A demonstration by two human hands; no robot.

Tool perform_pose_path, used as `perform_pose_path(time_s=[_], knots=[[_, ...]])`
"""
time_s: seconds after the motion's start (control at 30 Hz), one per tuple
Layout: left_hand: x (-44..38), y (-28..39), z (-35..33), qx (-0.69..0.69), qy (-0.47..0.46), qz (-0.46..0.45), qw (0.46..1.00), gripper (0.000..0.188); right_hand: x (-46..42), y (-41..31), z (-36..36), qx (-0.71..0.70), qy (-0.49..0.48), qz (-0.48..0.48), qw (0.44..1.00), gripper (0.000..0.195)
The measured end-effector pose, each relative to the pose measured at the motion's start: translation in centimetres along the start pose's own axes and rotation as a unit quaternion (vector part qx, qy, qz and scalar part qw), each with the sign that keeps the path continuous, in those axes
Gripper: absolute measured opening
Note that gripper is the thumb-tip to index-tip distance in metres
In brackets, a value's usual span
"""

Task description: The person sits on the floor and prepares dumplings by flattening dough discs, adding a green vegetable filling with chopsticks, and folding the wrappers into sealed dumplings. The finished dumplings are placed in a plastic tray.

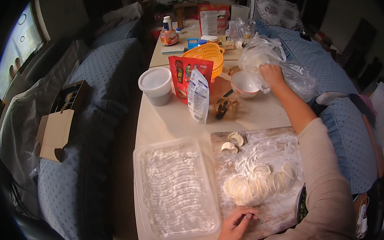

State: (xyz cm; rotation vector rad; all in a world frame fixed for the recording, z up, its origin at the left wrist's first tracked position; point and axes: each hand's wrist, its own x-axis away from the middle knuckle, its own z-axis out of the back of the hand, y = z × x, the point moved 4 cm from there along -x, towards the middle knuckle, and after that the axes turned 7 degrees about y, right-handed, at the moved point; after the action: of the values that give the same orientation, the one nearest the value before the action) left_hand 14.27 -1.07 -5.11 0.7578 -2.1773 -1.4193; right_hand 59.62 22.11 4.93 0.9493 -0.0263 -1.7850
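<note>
My right hand (pixel 272 75) is stretched out over the table at a clear plastic bag (pixel 263 51) that holds something white. Its fingertips are hidden, so what they grip cannot be seen. Loosely curled, my left hand (pixel 238 222) rests at the near part of a floured wooden board (pixel 224 171), with nothing visible in it. Just beyond it lies a fanned row of overlapping round dough wrappers (pixel 251 188). One folded dumpling (pixel 261 170) sits against the row's far side. Two more dumplings (pixel 232 143) are at the board's far left corner.
Left of the board is a flour-dusted plastic tray (pixel 177 189). A bowl of chopped greens (pixel 302 206) is partly under my right arm. Farther back are a lidded tub (pixel 155 85), a red pouch (pixel 179 77), a white packet (pixel 198 97), a yellow basket (pixel 219 55) and a bowl (pixel 243 82).
</note>
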Motion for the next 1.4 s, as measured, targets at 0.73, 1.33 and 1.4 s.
perform_pose_path(time_s=[0.73, 1.33, 1.4], knots=[[0.1, -0.7, -0.5, -0.006, 0.01, -0.014, 1.0, 0.019, 4.8, 3.6, 7.7, -0.037, 0.188, 0.02, 0.981, 0.01], [-2.8, 4.1, -2.2, 0.295, 0.12, -0.05, 0.947, 0.039, 19.7, 1.9, 35.3, -0.114, 0.261, 0.13, 0.95, 0.022], [-4.7, 5.0, -3.6, 0.342, 0.124, -0.011, 0.931, 0.046, 22.4, 0.6, 37.5, -0.136, 0.276, 0.147, 0.94, 0.018]])
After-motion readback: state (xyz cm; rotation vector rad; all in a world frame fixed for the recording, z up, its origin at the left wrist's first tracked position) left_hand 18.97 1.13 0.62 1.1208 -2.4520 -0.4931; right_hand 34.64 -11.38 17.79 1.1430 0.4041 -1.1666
